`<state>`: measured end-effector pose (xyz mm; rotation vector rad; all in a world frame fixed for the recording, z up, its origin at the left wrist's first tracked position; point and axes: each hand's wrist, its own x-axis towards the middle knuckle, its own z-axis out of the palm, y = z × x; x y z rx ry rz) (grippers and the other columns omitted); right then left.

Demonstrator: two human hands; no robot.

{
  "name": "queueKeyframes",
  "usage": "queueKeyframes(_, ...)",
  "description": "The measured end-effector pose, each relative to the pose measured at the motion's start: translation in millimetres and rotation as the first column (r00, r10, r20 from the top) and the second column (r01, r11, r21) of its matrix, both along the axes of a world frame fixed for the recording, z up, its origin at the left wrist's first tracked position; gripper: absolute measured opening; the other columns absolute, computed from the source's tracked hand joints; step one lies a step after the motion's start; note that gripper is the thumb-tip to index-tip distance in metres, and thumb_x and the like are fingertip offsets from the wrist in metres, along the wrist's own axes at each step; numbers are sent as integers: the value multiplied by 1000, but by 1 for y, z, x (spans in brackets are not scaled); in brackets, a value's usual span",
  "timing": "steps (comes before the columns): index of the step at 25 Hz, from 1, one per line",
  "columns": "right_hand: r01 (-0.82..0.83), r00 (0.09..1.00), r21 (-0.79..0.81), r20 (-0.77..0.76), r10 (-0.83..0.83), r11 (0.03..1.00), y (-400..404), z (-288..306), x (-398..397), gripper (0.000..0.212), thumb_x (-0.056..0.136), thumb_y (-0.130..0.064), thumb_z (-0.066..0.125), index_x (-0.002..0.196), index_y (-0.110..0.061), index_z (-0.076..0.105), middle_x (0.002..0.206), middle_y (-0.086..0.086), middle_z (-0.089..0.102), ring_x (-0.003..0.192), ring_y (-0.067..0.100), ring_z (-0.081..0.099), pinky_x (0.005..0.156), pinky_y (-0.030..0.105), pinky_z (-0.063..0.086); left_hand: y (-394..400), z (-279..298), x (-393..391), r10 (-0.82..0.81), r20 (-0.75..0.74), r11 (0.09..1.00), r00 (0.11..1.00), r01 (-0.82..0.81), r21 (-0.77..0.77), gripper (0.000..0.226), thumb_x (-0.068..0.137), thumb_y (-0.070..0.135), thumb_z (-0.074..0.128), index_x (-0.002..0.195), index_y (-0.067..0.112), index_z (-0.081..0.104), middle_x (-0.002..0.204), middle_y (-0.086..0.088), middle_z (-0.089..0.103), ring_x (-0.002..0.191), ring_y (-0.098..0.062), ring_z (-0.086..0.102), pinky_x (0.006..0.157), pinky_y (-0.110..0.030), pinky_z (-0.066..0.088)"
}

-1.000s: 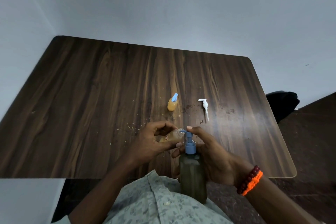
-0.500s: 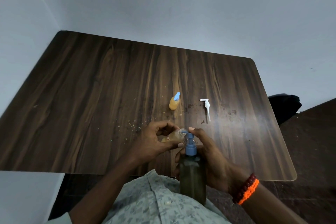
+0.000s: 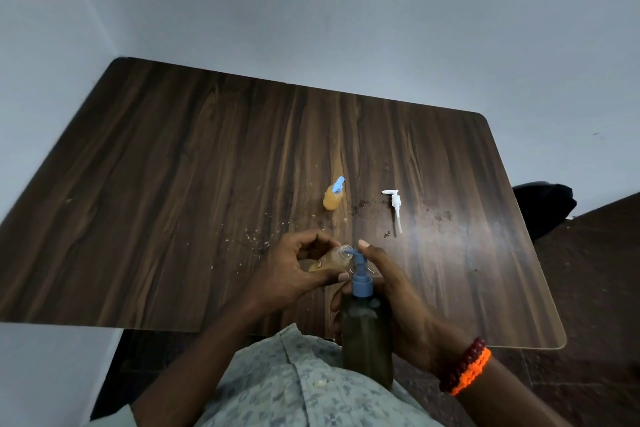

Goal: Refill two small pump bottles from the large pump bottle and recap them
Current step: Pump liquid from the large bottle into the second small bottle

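Blue pump head (image 3: pixel 360 262) under the right hand (image 3: pixel 398 298), thumb on top, fingers wrapped round the large pump bottle (image 3: pixel 366 340). Its spout meets the open mouth of the tilted small bottle (image 3: pixel 330 262), gripped in the left hand (image 3: pixel 291 274). Just beyond, the capped small bottle (image 3: pixel 333 197) stands full, apparently done. The white pump (image 3: pixel 394 206) lies further right, waiting for recapping. The table (image 3: pixel 173 184) offers wide room leftward; its near edge runs right under the wrists.

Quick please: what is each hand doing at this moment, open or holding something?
Left hand: holds the small uncapped bottle.
Right hand: grips the large pump bottle, a finger on its pump.
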<state>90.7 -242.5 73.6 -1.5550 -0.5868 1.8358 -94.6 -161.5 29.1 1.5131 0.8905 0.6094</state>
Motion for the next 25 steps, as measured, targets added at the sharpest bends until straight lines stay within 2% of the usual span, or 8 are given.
queueKeyframes(3,-47,990,65,135,38,997,-3,-2,-3,66,83,-77,48,116,-26,76,100,4,79,89,17,75,79,30,58,0,0,0,5,23,1000,1000,-5,-6,33,81,19,92,109,22,77,108,3,80,105,-14,77,92,-48,66)
queueKeyframes(6,-70,964,227,266,8,971,-15,-3,-11,53,65,-68,72,106,-35,74,105,-14,78,96,3,73,75,15,57,1,0,-1,9,36,1000,999,-9,13,31,82,20,91,108,27,77,108,5,81,104,-12,77,95,-39,65)
queueKeyframes(9,-67,905,402,410,-114,913,-25,-12,-19,75,62,-59,79,128,-36,54,110,-29,73,98,-5,71,75,5,54,2,2,-1,6,29,1000,1000,-7,25,31,82,23,91,106,33,76,109,9,81,105,-9,77,96,-30,63)
queueKeyframes(14,-182,840,537,521,-154,824,-35,-23,-17,115,68,-42,94,156,-40,21,128,-13,66,114,11,69,92,32,60,3,1,1,-1,29,1000,1000,2,-26,33,80,22,93,108,27,78,109,6,81,106,-11,77,88,-42,67)
queueKeyframes(16,-184,804,581,552,-219,793,-39,-24,-13,110,71,-35,93,155,-38,23,130,-13,62,112,15,68,91,41,60,3,1,2,1,20,999,1000,0,-32,34,78,22,94,108,26,77,108,6,81,105,-10,77,88,-42,67)
queueKeyframes(19,-194,767,627,576,-281,754,-41,-18,-13,98,78,-34,86,155,-35,26,131,-14,59,110,9,67,89,30,60,5,2,1,11,38,999,999,-9,-45,33,78,20,94,107,25,77,107,5,81,105,-12,78,86,-41,68)
queueKeyframes(22,-206,731,649,600,-326,732,-35,1,-8,114,79,-23,83,161,-35,4,134,-9,52,104,3,67,84,10,54,6,2,-1,14,50,999,999,-12,-52,32,80,20,93,107,25,77,109,2,81,106,-16,78,88,-46,67)
queueKeyframes(25,-315,708,696,625,-329,645,-30,23,3,99,82,-31,78,156,-42,13,152,-21,34,126,4,56,97,14,51,5,5,-1,14,61,998,998,-10,-65,33,77,29,93,106,29,77,110,3,81,108,-17,77,89,-48,67)
